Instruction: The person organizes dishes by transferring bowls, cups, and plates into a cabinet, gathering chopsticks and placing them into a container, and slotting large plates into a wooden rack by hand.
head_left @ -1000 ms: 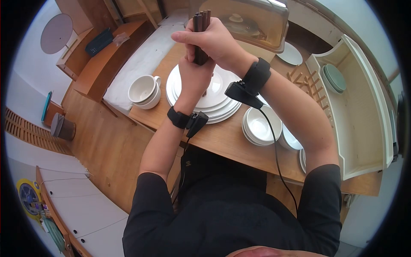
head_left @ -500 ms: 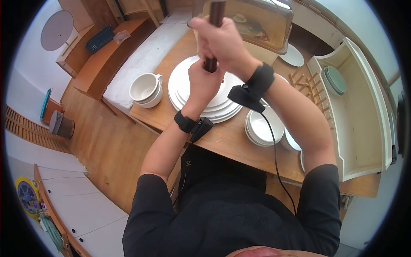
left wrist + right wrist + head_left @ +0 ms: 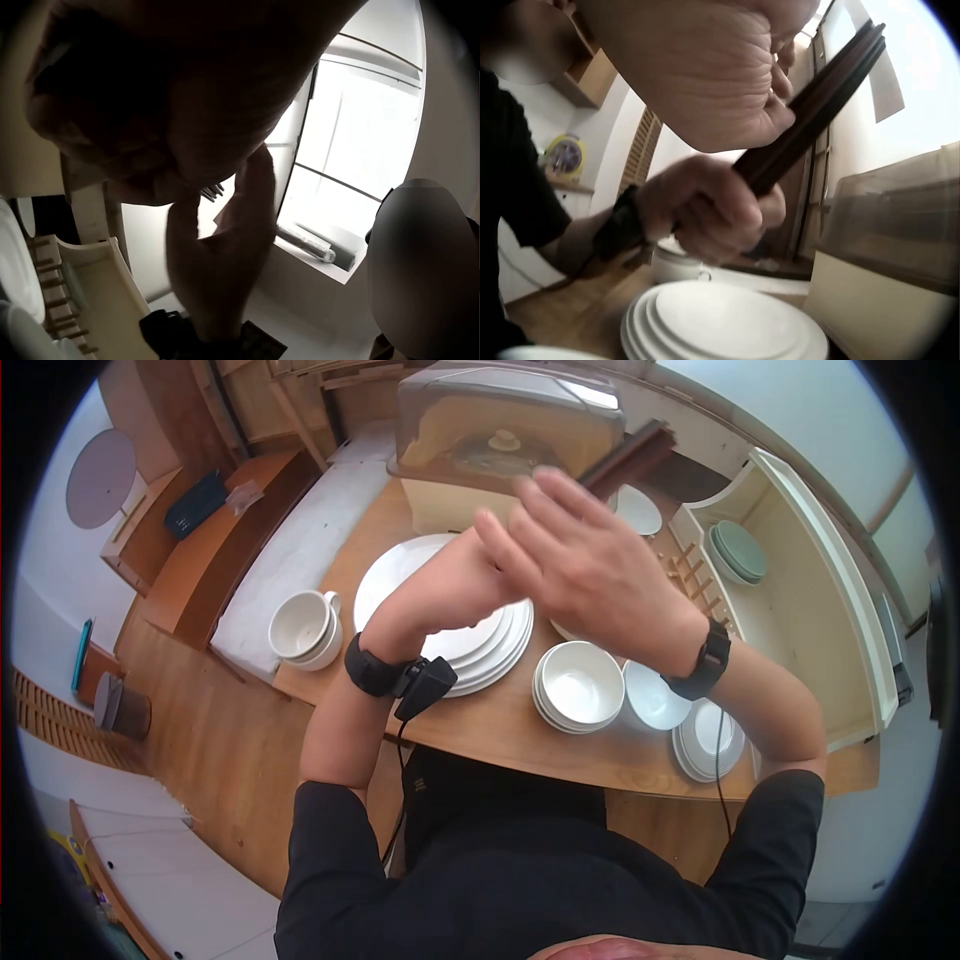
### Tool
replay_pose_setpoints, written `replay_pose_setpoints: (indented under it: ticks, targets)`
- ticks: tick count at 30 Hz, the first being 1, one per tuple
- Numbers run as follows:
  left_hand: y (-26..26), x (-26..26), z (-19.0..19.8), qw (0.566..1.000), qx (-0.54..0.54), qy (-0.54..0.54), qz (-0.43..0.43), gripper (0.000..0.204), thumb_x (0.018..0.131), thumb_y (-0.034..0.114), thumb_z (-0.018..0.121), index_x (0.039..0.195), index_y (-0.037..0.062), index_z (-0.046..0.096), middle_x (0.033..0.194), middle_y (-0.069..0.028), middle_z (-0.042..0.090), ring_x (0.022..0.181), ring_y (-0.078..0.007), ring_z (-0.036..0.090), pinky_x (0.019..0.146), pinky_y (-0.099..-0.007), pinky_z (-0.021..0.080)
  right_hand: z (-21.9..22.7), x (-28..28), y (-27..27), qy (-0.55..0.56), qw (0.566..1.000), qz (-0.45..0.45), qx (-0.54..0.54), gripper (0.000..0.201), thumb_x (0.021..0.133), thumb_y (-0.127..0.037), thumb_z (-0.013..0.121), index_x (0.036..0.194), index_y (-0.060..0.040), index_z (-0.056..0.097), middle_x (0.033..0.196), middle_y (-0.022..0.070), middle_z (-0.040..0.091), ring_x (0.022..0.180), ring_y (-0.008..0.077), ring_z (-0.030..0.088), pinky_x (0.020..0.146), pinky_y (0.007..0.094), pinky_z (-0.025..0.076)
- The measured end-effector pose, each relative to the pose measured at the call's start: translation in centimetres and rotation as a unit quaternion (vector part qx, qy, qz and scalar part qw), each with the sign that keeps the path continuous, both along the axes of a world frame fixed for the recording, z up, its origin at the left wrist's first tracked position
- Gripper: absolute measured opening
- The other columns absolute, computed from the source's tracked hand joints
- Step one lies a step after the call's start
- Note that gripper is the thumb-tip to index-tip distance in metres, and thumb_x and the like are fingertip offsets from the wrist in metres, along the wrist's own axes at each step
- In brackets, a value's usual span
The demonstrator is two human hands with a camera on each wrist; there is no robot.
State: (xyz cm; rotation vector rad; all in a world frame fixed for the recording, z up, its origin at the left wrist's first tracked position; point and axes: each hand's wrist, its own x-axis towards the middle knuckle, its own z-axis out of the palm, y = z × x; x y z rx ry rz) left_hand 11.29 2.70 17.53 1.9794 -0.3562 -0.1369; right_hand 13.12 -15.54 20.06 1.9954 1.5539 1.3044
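A bundle of dark brown chopsticks (image 3: 635, 455) slants up to the right, above the stacked plates. My left hand (image 3: 724, 206) grips its lower part, fingers wrapped round it in the right wrist view. My right hand (image 3: 590, 565) lies across in front in the head view and hides much of the left hand; its fingers are loosely extended and blurred. In the right wrist view its fingertips (image 3: 780, 116) come right at the chopsticks. Beneath the hands is a stack of white plates (image 3: 395, 565), the smaller ones on top.
Two white cups (image 3: 300, 625) stand nested at the table's left. White bowls (image 3: 582, 682) and small dishes (image 3: 710, 740) line the front right edge. Behind are a covered box (image 3: 500, 440), a wooden peg rack (image 3: 695, 575) and a cream cabinet (image 3: 810, 600) holding green plates (image 3: 738, 550).
The chopsticks have tipped from near upright to a slant toward the right. My right hand has come down and turned across the left hand, and the head view has shifted.
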Motion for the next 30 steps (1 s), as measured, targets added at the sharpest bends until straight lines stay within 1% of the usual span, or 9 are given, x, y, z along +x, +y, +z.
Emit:
replay_pose_setpoints:
  ticks: [3,6,9,12,15,17,18,23,30]
  targets:
    - [-0.8,0.5,1.1,0.997,0.017,-0.049,-0.065,0.011,0.086,0.014,0.067,0.086,0.0046,0.063,0.07,0.0003,0.058,0.056,-0.006,0.046,0.045,-0.0255,0.038,-0.1,0.1,-1.1,-0.022,0.997,-0.055,-0.045,0.04,0.086,-0.015,0.061,0.124,-0.0003,0.062,0.096,0.0047,0.062,0.098,0.0191,0.062,0.102,0.0375,0.046]
    - [-1.6,0.3,1.9,0.994,-0.035,0.053,-0.088,0.018,0.083,0.016,0.069,0.081,0.0056,0.055,0.064,0.0044,0.049,0.052,-0.0051,0.04,0.043,-0.0249,0.033,0.0,1.0,-1.3,-0.016,0.996,-0.074,-0.04,0.021,0.084,-0.015,0.063,0.103,-0.0051,0.065,0.078,0.0007,0.061,0.08,0.0176,0.063,0.085,0.0335,0.052]
    - [0.1,1.7,0.6,0.981,-0.031,0.099,-0.162,0.018,0.09,0.018,0.07,0.093,0.0033,0.062,0.071,0.0009,0.059,0.059,-0.0052,0.053,0.047,-0.0247,0.04,0.8,2.8,-1.2,0.017,0.995,-0.063,-0.073,0.008,0.082,-0.016,0.065,0.083,-0.0102,0.06,0.063,-0.0015,0.059,0.062,0.0172,0.064,0.062,0.0314,0.053]
    - [3.2,2.0,-1.4,0.949,-0.309,0.01,-0.063,0.031,0.097,0.026,0.072,0.107,-0.0018,0.065,0.083,-0.0034,0.065,0.072,-0.0082,0.061,0.065,-0.0247,0.051,3.7,7.0,-1.0,0.043,0.997,-0.064,0.01,0.014,0.083,-0.019,0.065,0.074,-0.012,0.057,0.063,0.0058,0.067,0.056,0.0221,0.07,0.043,0.037,0.049]
    - [4.9,2.6,-3.9,0.92,-0.299,-0.183,0.176,0.025,0.102,0.023,0.064,0.107,-0.0016,0.065,0.08,-0.0019,0.061,0.075,-0.0064,0.059,0.063,-0.0222,0.045,9.9,11.4,-0.5,0.159,0.962,-0.181,0.127,0.012,0.084,-0.015,0.066,0.094,-0.0083,0.068,0.081,0.0158,0.071,0.077,0.0361,0.07,0.069,0.048,0.055]
    - [4.6,3.2,-5.5,0.904,-0.261,-0.247,0.23,0.018,0.099,0.018,0.067,0.098,-0.0002,0.065,0.074,-0.0006,0.061,0.067,-0.0058,0.057,0.058,-0.0223,0.043,13.4,16.5,0.0,0.241,0.93,-0.23,0.153,0.028,0.085,-0.027,0.071,0.101,-0.0032,0.073,0.09,0.0174,0.074,0.086,0.0366,0.071,0.077,0.0468,0.057]
    - [4.2,3.4,-6.0,0.881,-0.222,-0.307,0.284,0.014,0.097,0.013,0.069,0.09,0.0012,0.065,0.068,0.0008,0.061,0.058,-0.0051,0.054,0.053,-0.0224,0.041,14.8,18.8,0.6,0.208,0.936,-0.244,0.142,0.031,0.088,-0.029,0.076,0.089,0.0015,0.073,0.077,0.0149,0.072,0.073,0.0297,0.071,0.07,0.0414,0.056]
    - [3.3,1.8,-5.2,0.863,-0.075,-0.414,0.28,0.011,0.09,0.004,0.072,0.082,0.001,0.064,0.057,-0.0018,0.057,0.046,-0.006,0.049,0.043,-0.0234,0.034,14.3,27.4,3.7,0.264,0.923,-0.266,0.083,0.039,0.078,-0.027,0.08,0.105,-0.0007,0.072,0.093,0.0184,0.074,0.09,0.0364,0.072,0.082,0.0463,0.057]
    - [3.9,1.1,-4.7,0.868,-0.123,-0.4,0.268,0.014,0.09,0.002,0.072,0.079,0.0008,0.063,0.057,-0.0016,0.058,0.045,-0.0044,0.047,0.042,-0.0214,0.032,12.8,31.5,7.0,0.27,0.896,-0.349,0.049,0.045,0.073,-0.028,0.085,0.111,-0.0075,0.071,0.099,0.0109,0.075,0.094,0.0278,0.073,0.083,0.0415,0.057]
